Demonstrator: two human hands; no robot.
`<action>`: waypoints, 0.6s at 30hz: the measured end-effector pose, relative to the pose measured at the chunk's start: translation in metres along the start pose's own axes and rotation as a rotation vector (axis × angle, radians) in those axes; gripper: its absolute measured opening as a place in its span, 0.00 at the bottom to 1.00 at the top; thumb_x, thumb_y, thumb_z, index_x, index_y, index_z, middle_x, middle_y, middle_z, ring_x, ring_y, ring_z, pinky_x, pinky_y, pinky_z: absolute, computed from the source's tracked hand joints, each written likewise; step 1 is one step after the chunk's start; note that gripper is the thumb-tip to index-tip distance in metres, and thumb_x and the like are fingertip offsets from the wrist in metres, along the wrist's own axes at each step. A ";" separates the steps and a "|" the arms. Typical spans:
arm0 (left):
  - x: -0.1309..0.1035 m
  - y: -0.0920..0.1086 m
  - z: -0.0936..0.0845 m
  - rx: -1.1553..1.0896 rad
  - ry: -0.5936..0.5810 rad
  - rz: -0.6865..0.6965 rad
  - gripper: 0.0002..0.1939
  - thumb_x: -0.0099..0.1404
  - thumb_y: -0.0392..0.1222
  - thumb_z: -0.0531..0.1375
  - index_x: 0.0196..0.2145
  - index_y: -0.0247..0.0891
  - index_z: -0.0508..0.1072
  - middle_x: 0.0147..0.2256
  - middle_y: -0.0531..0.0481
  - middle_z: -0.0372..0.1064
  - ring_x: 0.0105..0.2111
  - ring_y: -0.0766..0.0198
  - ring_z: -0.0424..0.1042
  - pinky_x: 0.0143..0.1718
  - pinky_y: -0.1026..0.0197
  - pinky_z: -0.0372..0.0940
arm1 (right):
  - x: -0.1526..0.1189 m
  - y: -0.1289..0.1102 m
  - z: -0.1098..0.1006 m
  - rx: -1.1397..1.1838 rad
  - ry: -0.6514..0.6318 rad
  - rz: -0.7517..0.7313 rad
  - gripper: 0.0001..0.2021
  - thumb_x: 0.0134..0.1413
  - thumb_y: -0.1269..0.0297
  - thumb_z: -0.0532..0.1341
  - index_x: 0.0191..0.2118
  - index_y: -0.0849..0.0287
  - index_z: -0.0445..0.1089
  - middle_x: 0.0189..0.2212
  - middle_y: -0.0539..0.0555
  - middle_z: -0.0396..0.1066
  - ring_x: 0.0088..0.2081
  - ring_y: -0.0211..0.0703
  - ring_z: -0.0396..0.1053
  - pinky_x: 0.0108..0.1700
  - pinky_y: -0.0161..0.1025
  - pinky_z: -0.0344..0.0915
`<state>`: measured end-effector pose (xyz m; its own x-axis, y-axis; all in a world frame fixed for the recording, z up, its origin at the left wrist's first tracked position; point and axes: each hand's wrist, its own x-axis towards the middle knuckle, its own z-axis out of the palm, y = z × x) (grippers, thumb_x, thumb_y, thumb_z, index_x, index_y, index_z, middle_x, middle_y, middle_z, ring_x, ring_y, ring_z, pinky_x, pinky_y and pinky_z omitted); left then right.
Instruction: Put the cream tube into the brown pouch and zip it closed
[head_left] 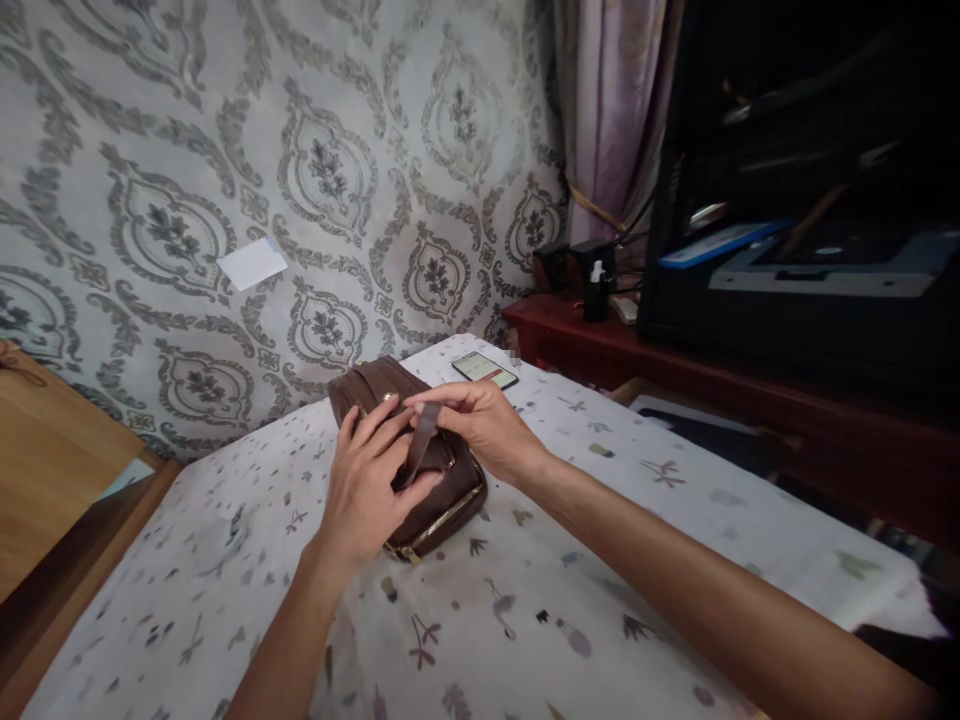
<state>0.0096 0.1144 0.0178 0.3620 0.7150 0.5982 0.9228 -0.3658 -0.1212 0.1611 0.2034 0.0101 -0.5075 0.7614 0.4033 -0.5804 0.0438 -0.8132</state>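
A small brown bag (442, 500) with gold zippers lies on the white patterned bedsheet (525, 620). My left hand (367, 480) rests flat on top of the bag, fingers spread over it. My right hand (480, 420) pinches the bag's brown strap (421, 440) between thumb and fingers, just above the bag. Both hands hide most of the bag's upper face.
A phone (485, 369) with its screen lit lies on the sheet beyond the bag. A dark red wooden shelf (675, 360) with chargers and a small bottle (596, 290) stands at the right, under a black cabinet. Patterned wallpaper lies behind; a wooden board is at the left.
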 end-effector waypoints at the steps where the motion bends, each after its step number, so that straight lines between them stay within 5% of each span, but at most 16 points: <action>1: 0.000 -0.001 0.000 -0.002 0.001 0.003 0.18 0.65 0.44 0.63 0.51 0.40 0.73 0.55 0.41 0.72 0.62 0.44 0.62 0.63 0.34 0.50 | 0.000 -0.001 0.001 0.002 0.013 0.013 0.06 0.42 0.64 0.71 0.31 0.55 0.82 0.26 0.50 0.79 0.28 0.37 0.72 0.37 0.37 0.69; 18: -0.003 -0.004 0.000 0.006 -0.003 0.047 0.14 0.67 0.46 0.62 0.48 0.38 0.73 0.55 0.41 0.72 0.63 0.45 0.60 0.63 0.34 0.50 | -0.007 -0.013 -0.002 -0.053 -0.017 0.206 0.08 0.37 0.71 0.66 0.29 0.60 0.80 0.20 0.48 0.74 0.22 0.31 0.64 0.24 0.31 0.53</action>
